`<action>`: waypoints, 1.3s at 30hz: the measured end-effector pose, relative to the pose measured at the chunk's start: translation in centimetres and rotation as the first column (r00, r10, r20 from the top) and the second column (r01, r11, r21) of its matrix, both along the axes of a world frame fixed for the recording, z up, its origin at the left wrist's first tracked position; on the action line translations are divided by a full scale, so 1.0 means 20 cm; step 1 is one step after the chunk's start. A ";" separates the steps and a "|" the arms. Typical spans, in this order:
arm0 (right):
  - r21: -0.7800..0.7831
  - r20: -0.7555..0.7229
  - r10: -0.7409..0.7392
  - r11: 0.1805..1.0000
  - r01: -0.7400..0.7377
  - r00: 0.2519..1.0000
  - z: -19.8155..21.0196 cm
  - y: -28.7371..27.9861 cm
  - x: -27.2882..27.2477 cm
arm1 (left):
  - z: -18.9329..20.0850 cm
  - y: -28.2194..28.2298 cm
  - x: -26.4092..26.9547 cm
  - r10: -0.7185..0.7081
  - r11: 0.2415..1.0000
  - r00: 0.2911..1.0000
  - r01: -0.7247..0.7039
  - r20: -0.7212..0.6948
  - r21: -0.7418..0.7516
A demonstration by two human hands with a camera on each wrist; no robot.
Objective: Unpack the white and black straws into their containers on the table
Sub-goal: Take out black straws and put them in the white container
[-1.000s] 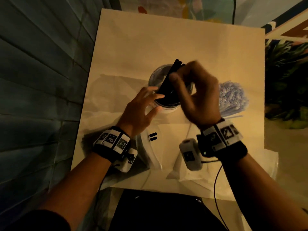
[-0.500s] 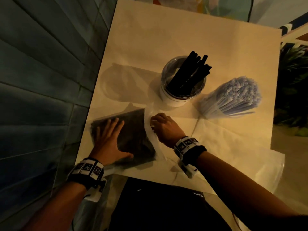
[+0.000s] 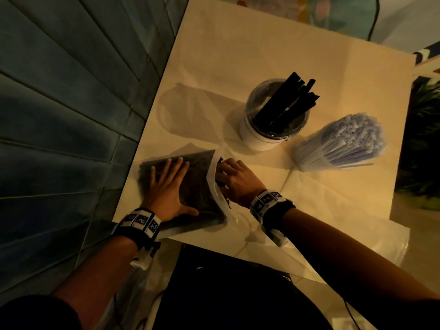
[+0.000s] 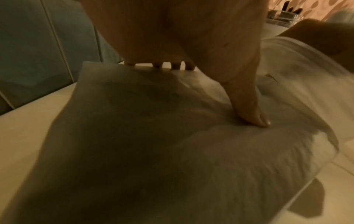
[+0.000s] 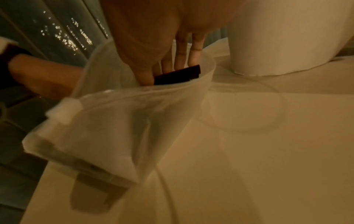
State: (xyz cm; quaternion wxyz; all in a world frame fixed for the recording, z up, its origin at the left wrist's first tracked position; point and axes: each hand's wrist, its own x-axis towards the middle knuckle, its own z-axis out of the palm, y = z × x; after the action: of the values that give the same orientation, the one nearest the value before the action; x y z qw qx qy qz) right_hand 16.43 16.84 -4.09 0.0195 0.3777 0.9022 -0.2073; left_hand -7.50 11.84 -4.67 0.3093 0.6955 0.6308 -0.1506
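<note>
A clear plastic bag point(image 3: 200, 186) full of black straws lies at the table's near left corner. My left hand point(image 3: 166, 184) presses flat on it, fingers spread; in the left wrist view the thumb point(image 4: 249, 109) pushes into the bag point(image 4: 153, 144). My right hand point(image 3: 223, 172) reaches into the bag's open mouth point(image 5: 153, 94) and pinches a small bunch of black straws point(image 5: 178, 74) between thumb and fingers. A white-based clear cup point(image 3: 262, 136) behind holds several black straws point(image 3: 290, 101). To its right a clear container point(image 3: 307, 153) is packed with white straws point(image 3: 352, 134).
An empty clear bag point(image 3: 338, 206) lies flat at the table's near right. Another flat clear bag point(image 3: 188, 110) lies left of the cup. A tiled wall point(image 3: 71, 115) runs close along the table's left edge. A plant point(image 3: 426, 139) stands off the right edge.
One second ago both hands were up at the cup, the right one lowering black straws in. Both have dropped to the bag; the right fingers have now slid into its mouth.
</note>
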 end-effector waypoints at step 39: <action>-0.290 0.337 -0.118 0.931 0.222 0.934 0.14 0.08 -0.16 | 0.01 0.02 0.03 -0.012 1.000 1.000 0.013 0.012 -0.026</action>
State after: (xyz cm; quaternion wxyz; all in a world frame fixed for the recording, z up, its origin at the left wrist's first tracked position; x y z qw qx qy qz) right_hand 13.26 18.46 -1.38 0.2059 0.4751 0.8046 -0.2907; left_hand -6.99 12.23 -4.51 0.3211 0.6963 0.6226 -0.1564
